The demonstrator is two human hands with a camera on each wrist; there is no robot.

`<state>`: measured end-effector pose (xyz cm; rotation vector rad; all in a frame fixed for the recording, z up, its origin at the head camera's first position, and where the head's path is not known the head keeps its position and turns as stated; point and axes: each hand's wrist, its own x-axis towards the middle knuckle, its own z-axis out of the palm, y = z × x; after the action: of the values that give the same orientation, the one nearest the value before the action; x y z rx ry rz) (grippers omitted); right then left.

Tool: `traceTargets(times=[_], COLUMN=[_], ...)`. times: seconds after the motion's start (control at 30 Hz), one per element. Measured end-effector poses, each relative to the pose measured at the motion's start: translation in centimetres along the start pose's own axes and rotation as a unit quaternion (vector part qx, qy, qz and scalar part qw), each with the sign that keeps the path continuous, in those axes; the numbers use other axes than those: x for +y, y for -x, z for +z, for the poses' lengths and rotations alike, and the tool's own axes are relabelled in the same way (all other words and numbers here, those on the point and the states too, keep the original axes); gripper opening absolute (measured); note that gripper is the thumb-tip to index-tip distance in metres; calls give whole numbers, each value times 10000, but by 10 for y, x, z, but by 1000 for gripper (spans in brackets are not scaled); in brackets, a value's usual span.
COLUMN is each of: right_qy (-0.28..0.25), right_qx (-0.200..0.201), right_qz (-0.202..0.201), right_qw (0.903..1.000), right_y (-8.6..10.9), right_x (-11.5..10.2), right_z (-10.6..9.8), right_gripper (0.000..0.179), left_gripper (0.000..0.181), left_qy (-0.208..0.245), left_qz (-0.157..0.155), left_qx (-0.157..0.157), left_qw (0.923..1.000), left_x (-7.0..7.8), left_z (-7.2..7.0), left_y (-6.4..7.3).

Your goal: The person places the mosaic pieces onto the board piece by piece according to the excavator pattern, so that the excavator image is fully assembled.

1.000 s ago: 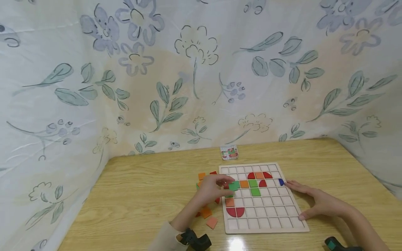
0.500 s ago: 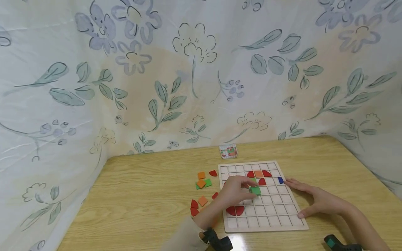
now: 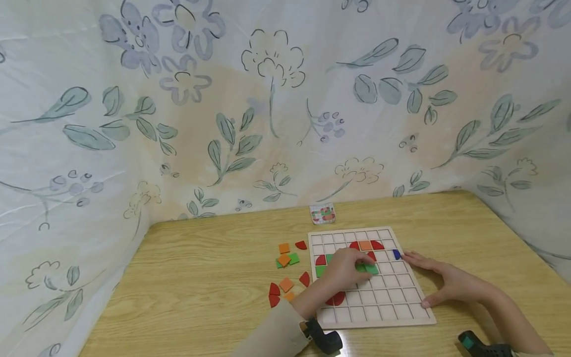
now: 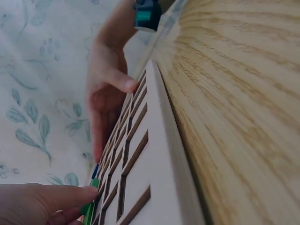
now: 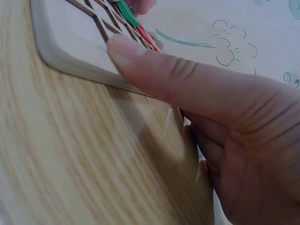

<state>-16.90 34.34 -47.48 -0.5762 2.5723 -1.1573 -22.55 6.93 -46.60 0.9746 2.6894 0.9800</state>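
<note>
My left hand (image 3: 345, 271) is over the middle of the pale wooden grid board (image 3: 387, 297), thumb and fingertips pinching a green square tile (image 3: 371, 268). In the left wrist view this green tile (image 4: 88, 214) stands at the grid's surface under the thumb. Another green tile (image 3: 360, 267) lies just left of it, partly covered by the fingers. At the board's right side rests my right hand (image 3: 461, 286), its thumb on the edge and its fingers stretched along the side near a blue piece (image 3: 396, 254). The right wrist view shows that thumb (image 5: 129, 51) pressing the board's rim.
Red quarter-circles (image 3: 376, 245) and an orange tile (image 3: 365, 245) sit in the grid's upper cells. Loose orange tiles (image 3: 286, 284), green tiles (image 3: 294, 258) and red pieces (image 3: 274, 288) lie left of the board. A small pattern card (image 3: 322, 213) lies behind it.
My left hand has moved right across the board with the green tile, from the left columns to the middle, down to the grid. The right hand has stayed at the board's edge.
</note>
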Motion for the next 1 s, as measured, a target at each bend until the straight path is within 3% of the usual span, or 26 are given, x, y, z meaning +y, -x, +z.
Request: traceTargets(times=[0.37, 0.57, 0.73, 1.0], right_qy=[16, 83, 12, -138], right_qx=[24, 28, -24, -37], right_qz=[-4, -51, 1, 2], right_qw=[10000, 9999, 10000, 9999], right_y=[0, 0, 1, 0], right_x=[0, 1, 2, 2], right_z=[0, 0, 0, 0], right_gripper=[89, 89, 89, 89], left_gripper=[19, 15, 18, 21], left_qy=[-782, -1143, -1127, -707], left_qz=[170, 444, 573, 278], left_qx=[13, 50, 82, 42], left_qw=[9968, 9924, 9919, 9971], left_x=[5, 9, 11, 11], left_z=[2, 3, 2, 3], left_y=[-3, -2, -3, -4])
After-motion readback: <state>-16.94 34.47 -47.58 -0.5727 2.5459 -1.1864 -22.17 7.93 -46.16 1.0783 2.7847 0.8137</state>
